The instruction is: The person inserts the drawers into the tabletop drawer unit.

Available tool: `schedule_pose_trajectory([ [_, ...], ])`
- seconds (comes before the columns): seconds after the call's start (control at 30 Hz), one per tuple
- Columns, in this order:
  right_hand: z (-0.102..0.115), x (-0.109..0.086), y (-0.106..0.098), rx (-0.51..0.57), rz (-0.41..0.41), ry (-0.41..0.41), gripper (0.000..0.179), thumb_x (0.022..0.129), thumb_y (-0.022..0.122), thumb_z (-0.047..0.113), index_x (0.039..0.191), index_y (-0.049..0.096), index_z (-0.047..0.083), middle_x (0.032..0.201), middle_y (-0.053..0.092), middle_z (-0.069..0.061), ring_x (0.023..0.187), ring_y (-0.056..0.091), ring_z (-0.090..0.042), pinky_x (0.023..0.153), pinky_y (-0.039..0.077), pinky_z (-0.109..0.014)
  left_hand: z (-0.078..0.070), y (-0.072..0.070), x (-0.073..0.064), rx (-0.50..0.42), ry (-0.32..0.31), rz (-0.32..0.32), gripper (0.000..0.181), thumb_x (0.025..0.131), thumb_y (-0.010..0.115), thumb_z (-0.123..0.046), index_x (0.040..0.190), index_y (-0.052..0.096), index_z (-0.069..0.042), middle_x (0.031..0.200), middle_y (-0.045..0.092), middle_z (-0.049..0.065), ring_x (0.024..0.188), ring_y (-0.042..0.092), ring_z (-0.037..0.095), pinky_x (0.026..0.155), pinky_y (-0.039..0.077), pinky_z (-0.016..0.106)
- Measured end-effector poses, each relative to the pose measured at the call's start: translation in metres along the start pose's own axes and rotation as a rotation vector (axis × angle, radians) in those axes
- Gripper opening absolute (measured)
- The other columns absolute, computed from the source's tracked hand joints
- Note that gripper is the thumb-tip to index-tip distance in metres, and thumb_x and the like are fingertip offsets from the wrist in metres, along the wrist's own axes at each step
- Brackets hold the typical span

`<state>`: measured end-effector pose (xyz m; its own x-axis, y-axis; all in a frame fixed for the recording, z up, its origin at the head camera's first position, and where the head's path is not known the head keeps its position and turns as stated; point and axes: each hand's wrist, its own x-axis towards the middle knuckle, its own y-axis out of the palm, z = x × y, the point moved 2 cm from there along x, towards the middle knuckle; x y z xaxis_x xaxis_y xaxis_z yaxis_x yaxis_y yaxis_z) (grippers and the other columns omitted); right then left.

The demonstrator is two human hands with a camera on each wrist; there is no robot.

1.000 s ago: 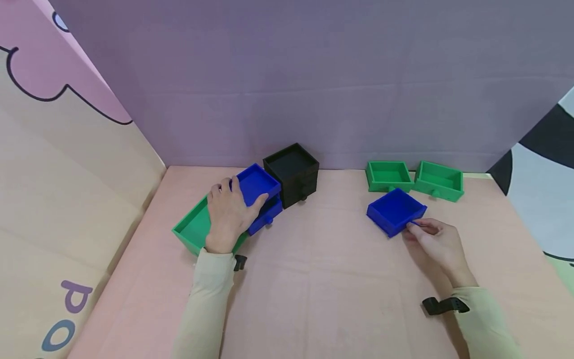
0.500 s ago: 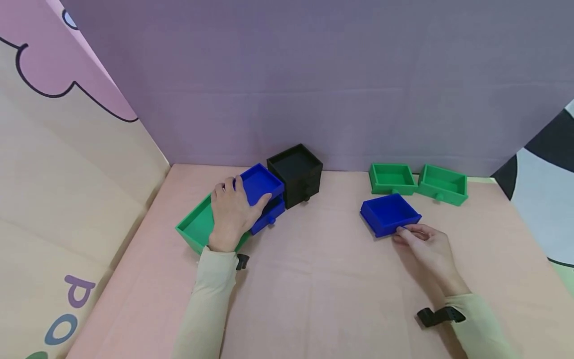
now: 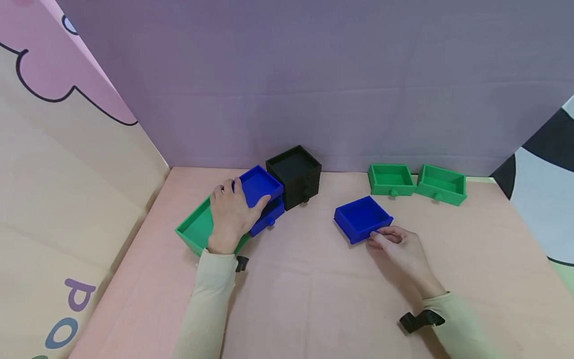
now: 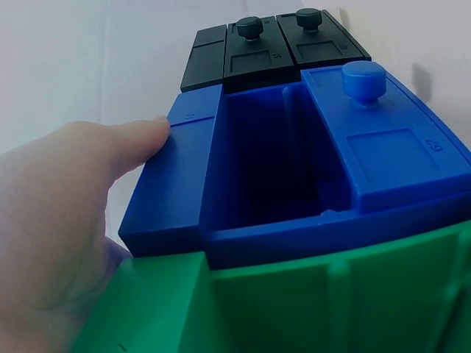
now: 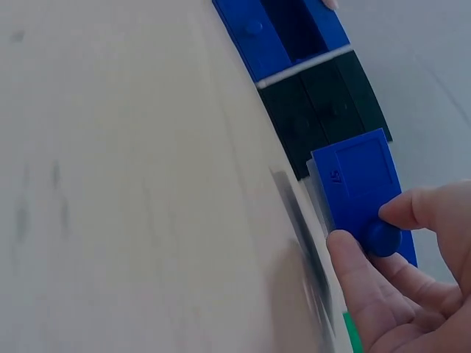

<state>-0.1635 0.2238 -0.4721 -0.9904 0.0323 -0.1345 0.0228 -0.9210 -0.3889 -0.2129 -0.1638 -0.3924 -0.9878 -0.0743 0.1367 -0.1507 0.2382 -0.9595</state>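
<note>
My left hand [image 3: 230, 219] rests spread over the blue drawer cabinet [image 3: 258, 185], with the thumb [image 4: 140, 143] extended along its top panel near the front edge. This cabinet has an open slot [image 4: 272, 162] above a drawer front [image 4: 397, 147] with a round knob. On its left, partly under my forearm, is a green cabinet [image 3: 195, 230] with open slots; a black cabinet [image 3: 296, 177] with its drawers in stands on the right. My right hand [image 3: 405, 252] pinches the knob [image 5: 383, 237] of a loose blue drawer [image 3: 362, 217], held face toward me over the table.
Two green drawers [image 3: 391, 179], knobs facing front, lie side by side at the back right, close to the grey backdrop [image 3: 341, 85]. The pink cloth [image 3: 309, 299] covers the table, and a printed side panel [image 3: 67, 199] borders its left edge.
My right hand has carried the blue drawer leftward, away from the green drawers and toward the cabinets. My left hand has stayed on the blue cabinet.
</note>
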Motion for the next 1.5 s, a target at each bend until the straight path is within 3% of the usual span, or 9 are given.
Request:
schedule_pose_trajectory([
  [0.27, 0.009, -0.001, 0.024, 0.03, 0.028, -0.001, 0.037, 0.105, 0.068, 0.022, 0.127, 0.065, -0.008, 0.112, 0.08, -0.019, 0.089, 0.079, -0.004, 0.082, 0.057, -0.011, -0.001, 0.0, 0.0, 0.002, 0.009, -0.016, 0.098, 0.099, 0.05, -0.074, 0.159, 0.042, 0.003, 0.159, 0.048, 0.027, 0.143, 0.047, 0.051, 0.122, 0.038, 0.062],
  [0.63, 0.026, 0.003, 0.066, 0.136, 0.086, -0.005, 0.032, 0.103, 0.07, 0.015, 0.123, 0.066, -0.01, 0.111, 0.079, -0.024, 0.093, 0.081, -0.021, 0.08, 0.065, -0.026, -0.001, 0.0, -0.001, -0.007, 0.006, -0.019, 0.097, 0.099, 0.052, -0.072, 0.159, 0.042, 0.003, 0.159, 0.048, 0.028, 0.144, 0.047, 0.051, 0.123, 0.036, 0.062],
  [0.9, 0.038, 0.005, 0.093, 0.169, 0.094, -0.028, 0.026, 0.101, 0.072, 0.012, 0.116, 0.067, -0.009, 0.106, 0.079, -0.024, 0.089, 0.082, -0.026, 0.077, 0.066, -0.03, -0.001, 0.0, 0.0, -0.004, 0.002, -0.009, 0.097, 0.099, 0.051, -0.073, 0.16, 0.041, 0.003, 0.159, 0.047, 0.028, 0.144, 0.046, 0.051, 0.124, 0.036, 0.062],
  [1.27, 0.056, 0.003, 0.121, 0.18, 0.13, -0.052, 0.025, 0.099, 0.074, 0.013, 0.113, 0.068, -0.008, 0.103, 0.079, -0.024, 0.085, 0.08, -0.026, 0.075, 0.066, -0.03, 0.0, 0.0, 0.0, -0.01, -0.001, -0.005, 0.099, 0.099, 0.05, -0.075, 0.161, 0.039, 0.002, 0.16, 0.046, 0.028, 0.145, 0.045, 0.051, 0.125, 0.034, 0.062],
  [1.5, 0.068, 0.004, 0.131, 0.205, 0.143, -0.063, 0.024, 0.099, 0.074, 0.012, 0.111, 0.068, -0.007, 0.1, 0.078, -0.024, 0.083, 0.081, -0.031, 0.077, 0.067, -0.038, 0.0, 0.0, -0.001, -0.009, -0.001, -0.004, 0.1, 0.099, 0.05, -0.075, 0.161, 0.039, 0.002, 0.16, 0.046, 0.028, 0.145, 0.045, 0.051, 0.125, 0.035, 0.062],
])
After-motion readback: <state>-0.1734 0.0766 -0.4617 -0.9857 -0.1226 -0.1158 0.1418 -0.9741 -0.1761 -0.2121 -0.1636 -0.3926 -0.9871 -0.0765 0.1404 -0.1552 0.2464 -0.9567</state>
